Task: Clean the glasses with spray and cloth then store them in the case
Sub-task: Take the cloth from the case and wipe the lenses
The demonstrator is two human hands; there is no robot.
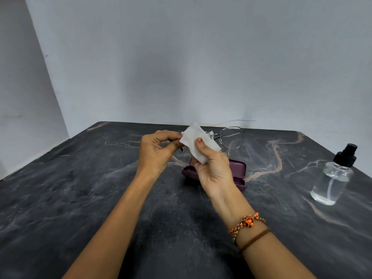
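1. Head view: glasses (pixel 229 137) held above the open case (pixel 237 168), mid-bench toward the far edge.
2. Left hand (pixel 157 152) pinches a temple tip; right hand (pixel 213 168) pinches the cloth (pixel 199 143) over one lens.
3. Judgement: thin wire frame is light and bendable; hold by rim or hinge.

Thin metal glasses (pixel 229 137), soft white cloth (pixel 198 144), matt purple case (pixel 237 168), clear plastic bottle (pixel 332 178), dark marbled tabletop (pixel 80 198).

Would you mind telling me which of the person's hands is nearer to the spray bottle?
The right hand. It holds the white cloth over the glasses at mid-table, with the spray bottle standing off to its right. The left hand, pinching the frame, is farther away.
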